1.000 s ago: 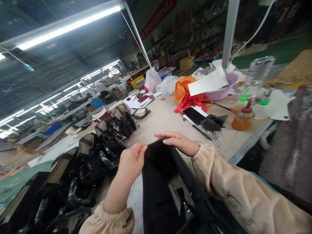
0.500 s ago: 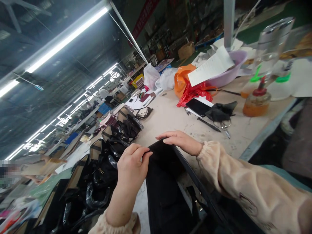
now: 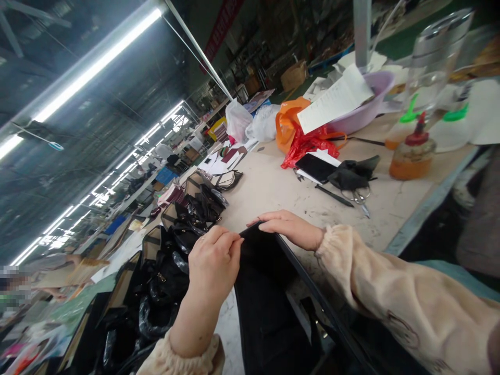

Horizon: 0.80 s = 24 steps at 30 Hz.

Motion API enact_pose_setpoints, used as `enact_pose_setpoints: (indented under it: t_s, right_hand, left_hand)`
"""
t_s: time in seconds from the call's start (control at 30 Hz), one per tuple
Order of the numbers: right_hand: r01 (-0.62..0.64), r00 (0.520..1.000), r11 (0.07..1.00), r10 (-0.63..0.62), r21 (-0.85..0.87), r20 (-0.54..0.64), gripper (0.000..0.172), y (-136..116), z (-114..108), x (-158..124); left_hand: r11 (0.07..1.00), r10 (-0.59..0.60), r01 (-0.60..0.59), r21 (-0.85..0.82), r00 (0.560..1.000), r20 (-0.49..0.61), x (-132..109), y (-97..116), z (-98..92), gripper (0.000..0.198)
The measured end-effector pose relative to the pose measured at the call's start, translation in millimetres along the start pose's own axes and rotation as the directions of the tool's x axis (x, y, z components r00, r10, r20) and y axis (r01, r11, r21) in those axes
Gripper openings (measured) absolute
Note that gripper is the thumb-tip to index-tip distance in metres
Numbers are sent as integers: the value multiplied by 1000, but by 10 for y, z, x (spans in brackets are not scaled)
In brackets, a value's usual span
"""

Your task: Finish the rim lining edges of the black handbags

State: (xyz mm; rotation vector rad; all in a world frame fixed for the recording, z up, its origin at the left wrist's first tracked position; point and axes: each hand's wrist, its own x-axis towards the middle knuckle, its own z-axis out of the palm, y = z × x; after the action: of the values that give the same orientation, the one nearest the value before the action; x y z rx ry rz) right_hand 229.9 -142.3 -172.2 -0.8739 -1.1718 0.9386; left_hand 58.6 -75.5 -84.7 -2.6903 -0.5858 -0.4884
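Row of black bags (image 3: pixel 160 284), some handles plastic-wrapped. Left hand (image 3: pixel 214 260), pinching the top edge of an open black bag (image 3: pixel 265 317) below both hands. Right hand (image 3: pixel 289 229), gripping the same edge. Tabletop (image 3: pixel 269 182) beyond: phone (image 3: pixel 315 167); scissors (image 3: pixel 365 209); red-capped bottle (image 3: pixel 412 159), amber contents.

The black bag (image 3: pixel 265 323) is long and dark, with plain fabric-like walls and a narrow edge along its rim; it stands open, its mouth facing up toward the camera; its far end is narrow; a black strap (image 3: pixel 308 308) with a small shiny metal fitting (image 3: pixel 322 330) shows within the opening; it lies at the worktop (image 3: pixel 269 179)'s near side, its lower end out of view.
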Motion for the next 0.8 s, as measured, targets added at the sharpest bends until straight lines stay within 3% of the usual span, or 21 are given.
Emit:
enact_pose_setpoints:
  t_s: [0.23, 0.53, 0.8]
  right_hand:
    - [-9, 1000, 1000, 9, -1, 8, 32, -8, -1, -1]
    - [29, 1000, 999, -30, -43, -8, 30, 27, 6, -9]
    - [28, 1000, 998, -29, -52, -7, 30, -11, 8, -18]
  left_hand:
    - [1000, 30, -29, 4, 997, -66, -5, 9, 16, 11]
    - [997, 45, -45, 64, 999, -8, 30, 22, -4, 15]
    - [999, -33, 33, -1, 997, 72, 86, 17, 10, 11]
